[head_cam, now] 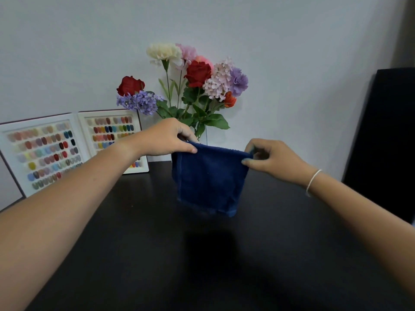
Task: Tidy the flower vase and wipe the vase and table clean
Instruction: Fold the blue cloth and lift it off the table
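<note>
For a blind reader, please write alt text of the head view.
Left hand and right hand hold a blue cloth by its top corners above a black table, before a vase of mixed flowers.

Cloth (pixel 210 179): dark blue terry, roughly square, held up by its two top corners and hanging flat above the worktop (pixel 157 254), its lower edge clear of the surface.

Vase (pixel 202 134): clear glass, upright at the back of the worktop against the wall, mostly hidden behind the cloth; only its upper rim area shows.

Flowers (pixel 195 81): mixed bunch standing in the vase, red roses, cream carnation, pink and lilac blooms, green leaves, stems spreading outward.

Worktop: black, matte.
</note>
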Demonstrator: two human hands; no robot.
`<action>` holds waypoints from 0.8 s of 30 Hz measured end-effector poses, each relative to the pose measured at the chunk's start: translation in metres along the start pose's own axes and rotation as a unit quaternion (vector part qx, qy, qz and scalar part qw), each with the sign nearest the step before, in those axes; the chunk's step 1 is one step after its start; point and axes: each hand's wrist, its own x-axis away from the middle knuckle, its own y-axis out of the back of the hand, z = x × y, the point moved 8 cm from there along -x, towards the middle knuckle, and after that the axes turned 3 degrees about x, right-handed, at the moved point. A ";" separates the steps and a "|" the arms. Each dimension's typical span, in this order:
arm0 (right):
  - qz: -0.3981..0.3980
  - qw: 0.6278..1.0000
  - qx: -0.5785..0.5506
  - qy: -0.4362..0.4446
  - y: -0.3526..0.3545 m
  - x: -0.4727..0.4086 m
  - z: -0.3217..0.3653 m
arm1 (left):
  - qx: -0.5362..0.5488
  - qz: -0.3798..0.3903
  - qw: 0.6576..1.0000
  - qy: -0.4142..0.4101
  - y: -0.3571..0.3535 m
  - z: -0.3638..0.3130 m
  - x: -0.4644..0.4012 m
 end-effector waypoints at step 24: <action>-0.129 0.959 -0.200 -0.151 0.097 0.077 -0.063 | 0.189 0.014 0.980 -0.068 -0.091 -0.060 -0.032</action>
